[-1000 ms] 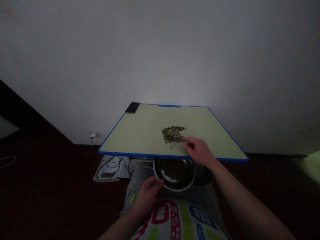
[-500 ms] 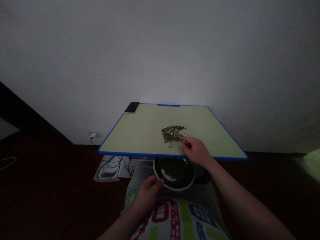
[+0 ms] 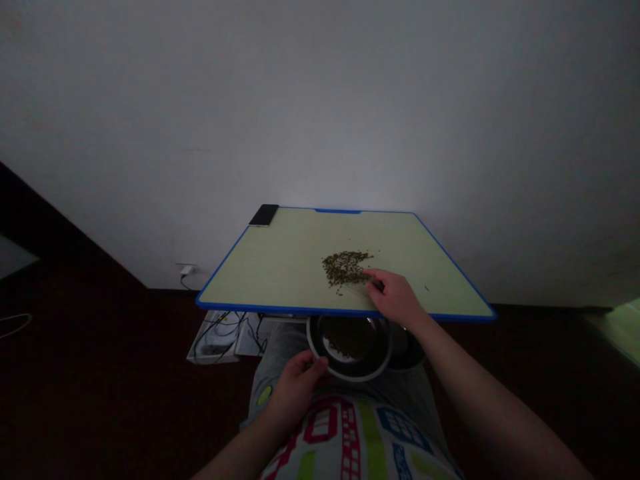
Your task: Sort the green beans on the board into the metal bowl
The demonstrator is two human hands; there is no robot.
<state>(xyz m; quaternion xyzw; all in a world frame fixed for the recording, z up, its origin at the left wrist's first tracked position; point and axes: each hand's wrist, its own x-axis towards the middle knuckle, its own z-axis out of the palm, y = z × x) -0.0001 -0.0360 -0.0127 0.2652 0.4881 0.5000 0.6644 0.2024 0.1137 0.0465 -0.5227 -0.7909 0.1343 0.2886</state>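
My left hand (image 3: 296,381) grips the rim of a metal bowl (image 3: 320,360) at its lower left, fingers closed on it. The bowl rests over my lap, partly under the table's front edge, with a dark layer of small grains inside. On the pale tabletop (image 3: 290,267) lies a spread of small greenish-brown grains (image 3: 343,267). At their right side is my right hand (image 3: 397,297), forefinger stretched out over the grains and thumb apart below it. Its other fingers are curled and partly hidden.
A dark phone (image 3: 264,215) lies at the table's far left corner. Behind my right forearm, a second dark container (image 3: 406,353) shows beside the bowl. Below left sits a white box (image 3: 217,340) with cables. The wall (image 3: 320,120) stands behind the table.
My right hand has shifted slightly to the right, away from the main spread of grains. My left hand and the bowl have stayed put.
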